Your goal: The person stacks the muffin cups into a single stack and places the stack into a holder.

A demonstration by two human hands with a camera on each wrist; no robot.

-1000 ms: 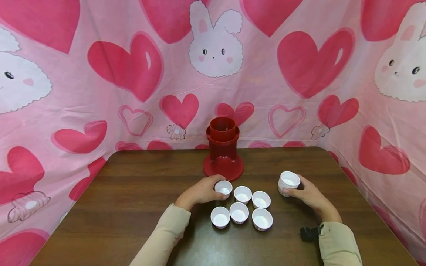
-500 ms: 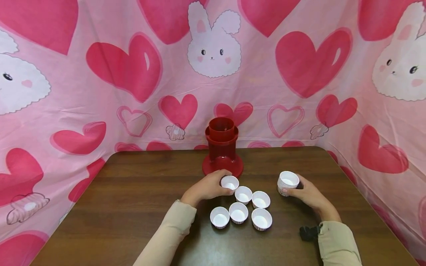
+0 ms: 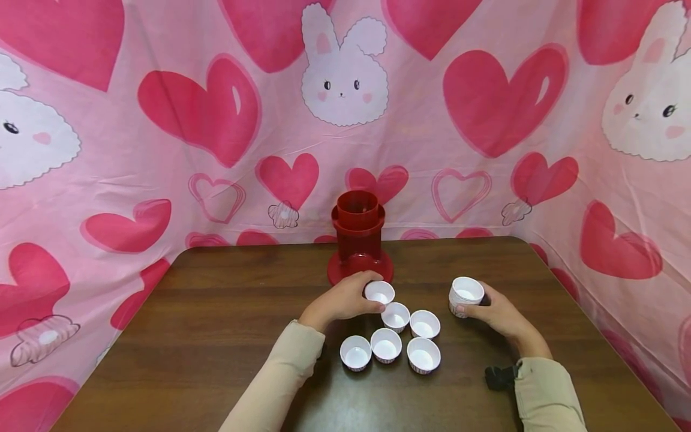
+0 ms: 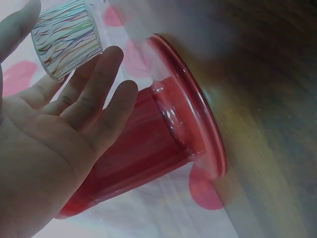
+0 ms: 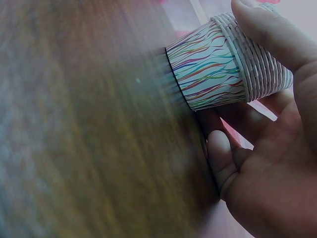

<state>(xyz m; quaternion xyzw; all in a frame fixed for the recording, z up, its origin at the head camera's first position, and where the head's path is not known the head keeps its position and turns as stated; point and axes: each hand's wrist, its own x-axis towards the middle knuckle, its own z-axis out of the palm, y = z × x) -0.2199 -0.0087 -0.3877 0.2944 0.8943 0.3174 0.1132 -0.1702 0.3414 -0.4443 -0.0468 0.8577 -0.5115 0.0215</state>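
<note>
My left hand [image 3: 353,298] grips a small paper baking cup [image 3: 380,292], thumb and fingers on its sides, raised above the table. Wavy coloured lines run over this cup's outside [image 4: 69,39] in the left wrist view. At the right, my right hand [image 3: 499,308] holds a stack of nested paper cups [image 3: 467,294] round its side. In the right wrist view the stack [image 5: 213,69] has striped walls and several rims close together, its base at the table. Between the hands several single cups stand upright, among them one [image 3: 396,316] just under the left hand's cup.
Behind the left hand a red two-tiered cylinder on a round base [image 3: 358,240] stands near the table's back edge. The brown wooden table [image 3: 227,312] spreads to both sides. A pink heart-patterned cloth [image 3: 410,138] hangs behind it. A black object [image 3: 501,378] sits at the right sleeve.
My left hand has lifted its cup from the table and carried it to the right, towards the cup beside it. The right hand and its stack stay in place.
</note>
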